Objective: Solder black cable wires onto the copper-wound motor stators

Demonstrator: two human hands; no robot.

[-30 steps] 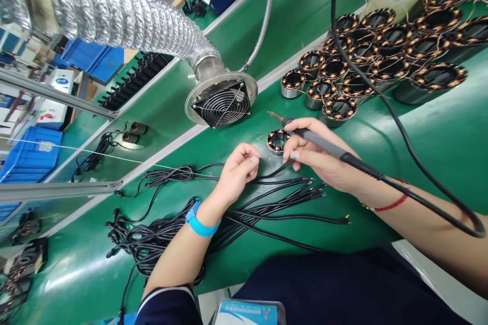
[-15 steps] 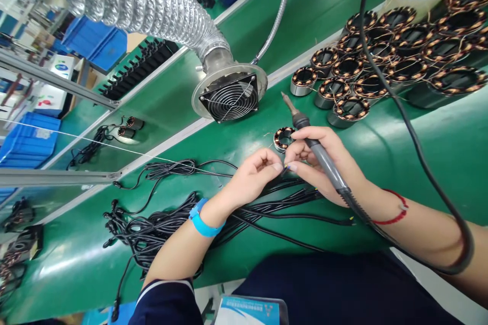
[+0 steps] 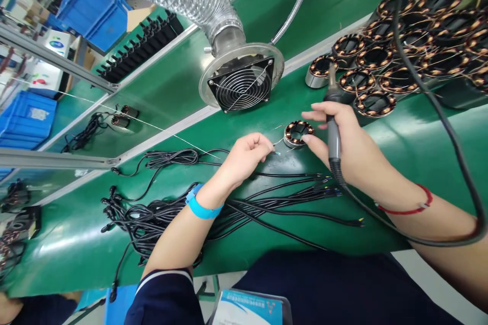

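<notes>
My left hand [image 3: 247,157] pinches a black cable close to its stripped end, and small wire tips [image 3: 276,153] poke out past the fingertips. My right hand [image 3: 356,147] holds a soldering iron [image 3: 334,137] with its tip pointing up and away from me. The thumb and fingers of that hand are spread around the right side of a small copper-wound stator [image 3: 288,138]. The thumb appears to touch its rim. Thin wire leads stick out from the stator toward my left hand.
A bundle of black cables [image 3: 160,213] lies on the green bench before me. Several stators [image 3: 375,104] crowd the right back. A fan-fronted fume extractor [image 3: 242,89] hangs over the bench on a silver duct. The iron's cord [image 3: 427,96] loops at the right.
My hands have moved apart; the right, with the soldering iron, went from the cable end to the stator. The iron's tip now points more upward. The view has shifted slightly.
</notes>
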